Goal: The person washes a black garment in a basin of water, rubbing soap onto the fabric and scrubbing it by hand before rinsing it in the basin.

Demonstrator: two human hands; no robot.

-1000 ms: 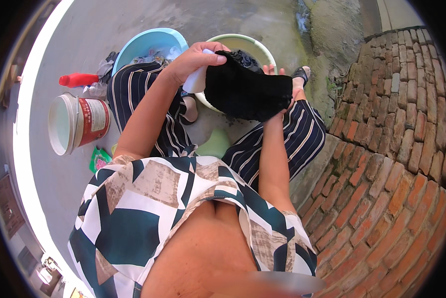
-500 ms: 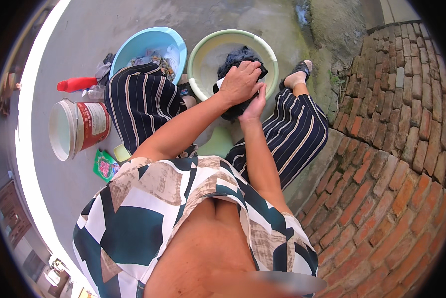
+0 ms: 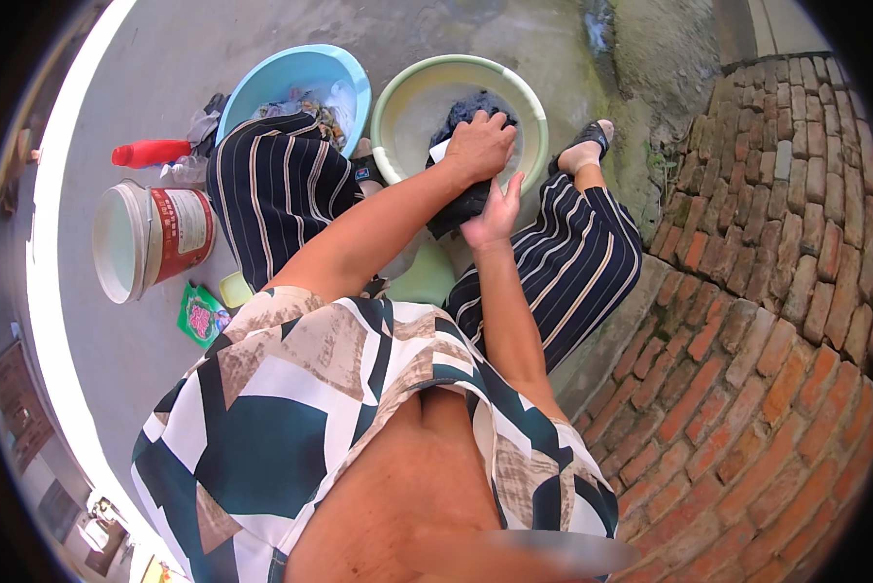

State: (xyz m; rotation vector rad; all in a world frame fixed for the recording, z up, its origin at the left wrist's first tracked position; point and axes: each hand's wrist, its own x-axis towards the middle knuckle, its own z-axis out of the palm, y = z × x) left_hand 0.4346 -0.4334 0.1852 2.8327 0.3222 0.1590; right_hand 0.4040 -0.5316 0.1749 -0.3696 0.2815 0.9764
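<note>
A wet black garment lies over the near side of a pale green basin, its far part in cloudy water. My left hand is closed on the garment from above, fingers curled over it. Below it, my right hand holds the garment's near right edge, thumb side raised and some fingers hidden by the cloth. A white patch shows on the cloth beside my left wrist; I cannot tell whether it is part of the garment.
A blue basin with wet clothes stands left of the green one. Further left are a red bottle, a red-and-white bucket, a green packet and a small yellowish dish. Brick paving lies to the right.
My right hand has shifted slightly down and its fingers have loosened a little. My left hand has moved slightly over the garment. The two hands are further apart.
</note>
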